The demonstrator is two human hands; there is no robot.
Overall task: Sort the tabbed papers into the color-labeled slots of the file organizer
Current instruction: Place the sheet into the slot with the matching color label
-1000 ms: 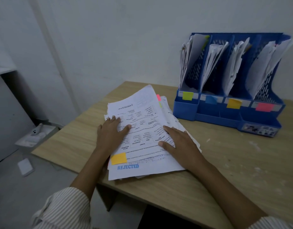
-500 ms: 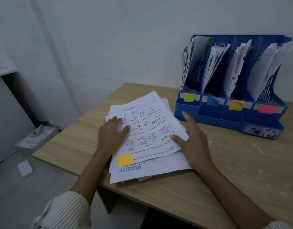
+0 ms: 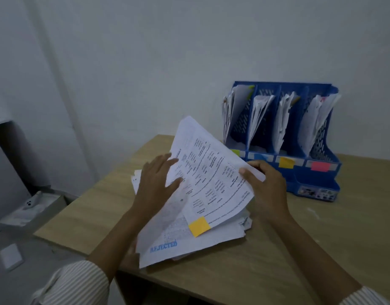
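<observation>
From the head camera, the right hand [image 3: 269,190] pinches the near right edge of the top sheet [image 3: 213,177], thumb on the printed face and fingers curled beneath, and the sheet stands tilted up off the stack [image 3: 189,245]. The left hand [image 3: 156,183] lies against the sheet's left side with fingers straight and spread, gripping nothing. A yellow tab [image 3: 199,226] sticks out at the sheet's near corner, just above a lower page stamped REJECTED.

The sheet's long axis runs from that tabbed near corner up and away to the far corner, leaning left of the organizer [image 3: 284,137], which stands well apart at the far right of the desk [image 3: 321,238]. Its four slots already hold papers, and the yellow label [image 3: 286,162] marks the third slot from the left.

To do this step well, I would say the left hand should press the stack flat so only one sheet comes away. The right hand would then need to turn the sheet upright, long edge vertical, before feeding it into the third slot; the papers leaning there may catch its leading edge, so it should enter against the divider. One-handed, the limp sheet is likely to droop.
</observation>
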